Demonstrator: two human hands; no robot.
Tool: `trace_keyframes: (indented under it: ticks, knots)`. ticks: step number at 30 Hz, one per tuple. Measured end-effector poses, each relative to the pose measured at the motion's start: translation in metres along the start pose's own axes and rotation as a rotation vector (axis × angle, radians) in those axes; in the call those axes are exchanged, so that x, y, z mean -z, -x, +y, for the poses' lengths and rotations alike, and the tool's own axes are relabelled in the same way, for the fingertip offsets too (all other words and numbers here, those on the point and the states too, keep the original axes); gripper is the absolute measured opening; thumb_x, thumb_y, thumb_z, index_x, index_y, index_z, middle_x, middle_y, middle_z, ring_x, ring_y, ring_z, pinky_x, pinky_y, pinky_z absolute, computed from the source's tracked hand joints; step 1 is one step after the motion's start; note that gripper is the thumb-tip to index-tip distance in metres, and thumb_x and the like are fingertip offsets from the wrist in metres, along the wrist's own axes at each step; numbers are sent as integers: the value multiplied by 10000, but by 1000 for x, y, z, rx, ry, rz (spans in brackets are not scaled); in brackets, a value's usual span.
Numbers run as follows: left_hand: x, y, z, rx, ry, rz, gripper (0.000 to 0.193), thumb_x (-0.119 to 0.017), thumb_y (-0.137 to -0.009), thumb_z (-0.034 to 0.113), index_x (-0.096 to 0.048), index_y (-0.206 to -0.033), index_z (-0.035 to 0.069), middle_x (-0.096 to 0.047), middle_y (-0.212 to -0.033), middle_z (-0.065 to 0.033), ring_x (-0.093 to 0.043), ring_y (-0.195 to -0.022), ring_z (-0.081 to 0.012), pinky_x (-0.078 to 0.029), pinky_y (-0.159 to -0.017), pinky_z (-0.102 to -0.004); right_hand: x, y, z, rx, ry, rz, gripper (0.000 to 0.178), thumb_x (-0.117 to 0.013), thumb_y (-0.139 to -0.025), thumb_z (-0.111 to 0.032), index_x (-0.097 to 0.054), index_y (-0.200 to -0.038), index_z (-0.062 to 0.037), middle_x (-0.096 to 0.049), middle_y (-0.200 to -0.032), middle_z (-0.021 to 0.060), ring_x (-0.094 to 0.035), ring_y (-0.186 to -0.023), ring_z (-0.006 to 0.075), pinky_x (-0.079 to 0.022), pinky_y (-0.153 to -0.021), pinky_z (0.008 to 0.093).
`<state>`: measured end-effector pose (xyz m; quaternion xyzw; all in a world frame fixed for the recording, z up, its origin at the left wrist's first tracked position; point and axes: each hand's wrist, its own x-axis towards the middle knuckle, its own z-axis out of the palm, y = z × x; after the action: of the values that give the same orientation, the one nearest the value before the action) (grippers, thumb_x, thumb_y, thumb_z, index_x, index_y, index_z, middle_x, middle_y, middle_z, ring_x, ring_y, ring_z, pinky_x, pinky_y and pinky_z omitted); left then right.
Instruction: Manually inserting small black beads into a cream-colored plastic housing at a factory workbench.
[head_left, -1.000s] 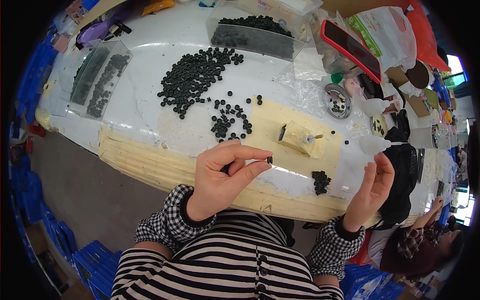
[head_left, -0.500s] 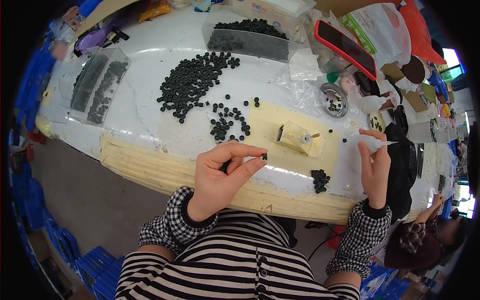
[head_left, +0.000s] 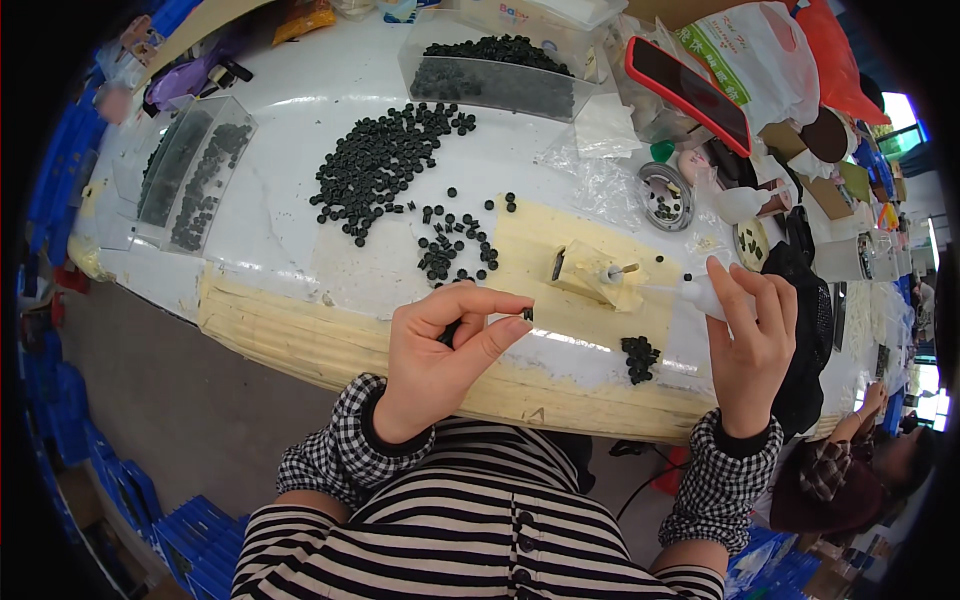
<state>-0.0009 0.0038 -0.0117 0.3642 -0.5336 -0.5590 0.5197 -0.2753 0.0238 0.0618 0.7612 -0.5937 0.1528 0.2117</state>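
Note:
Pinched between thumb and forefinger of my left hand [head_left: 432, 352] is a small black wheel-shaped part [head_left: 528, 314], held over the table's near edge. My right hand [head_left: 748, 345] grips a white squeeze bottle [head_left: 706, 295], partly hidden by the fingers. The bottle's thin nozzle points left toward a small tape-covered block [head_left: 588, 276]. A short pin [head_left: 626, 269] sticks out of that block, which rests on a yellowish sheet [head_left: 525, 240]. Whether the nozzle touches the block, I cannot tell. A little heap of black parts [head_left: 639, 358] lies between the block and my right hand.
A large pile of black wheels [head_left: 375, 165] spreads across the table, with a smaller cluster [head_left: 455, 245] nearer me. Clear bins [head_left: 490, 92] hold more. At right are a red-cased phone [head_left: 688, 95], a round metal tin [head_left: 665, 197] and black fabric [head_left: 805, 320]. A co-worker [head_left: 830, 480] sits far right.
My right hand has turned the squeeze bottle around, so its nozzle now points left instead of right. My left hand stays where it was with the black part.

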Motion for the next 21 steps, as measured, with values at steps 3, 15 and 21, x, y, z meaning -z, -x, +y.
trace_keyframes:
  ticks: [3, 15, 21]
  knots:
    - [0, 0, 0, 10, 15, 1, 199, -726, -822, 21, -715, -1020, 17, -365, -599, 78, -322, -563, -20, -282, -547, -185, -3, -3, 0, 20, 45, 8, 584, -725, -576, 72, -694, -1117, -143, -619, -980, 55, -559, -922, 266, -495, -775, 366]
    - [-1, 0, 1, 35, 23, -2, 189, -718, -834, 25, -712, -1022, 9, -353, -588, 86, -315, -557, -11, -291, -549, -172, 2, -10, -2, 89, 115, 12, 571, -686, -578, 64, -692, -1118, -122, -606, -982, 68, -557, -932, 272, -501, -765, 372]
    - [-1, 0, 3, 54, 24, -7, 185, -714, -837, 27, -711, -1022, 5, -344, -580, 88, -319, -554, -8, -298, -551, -168, 3, -10, -3, 60, 102, -3, 598, -702, -579, 85, -686, -1133, -139, -604, -992, 59, -545, -950, 274, -495, -808, 371]
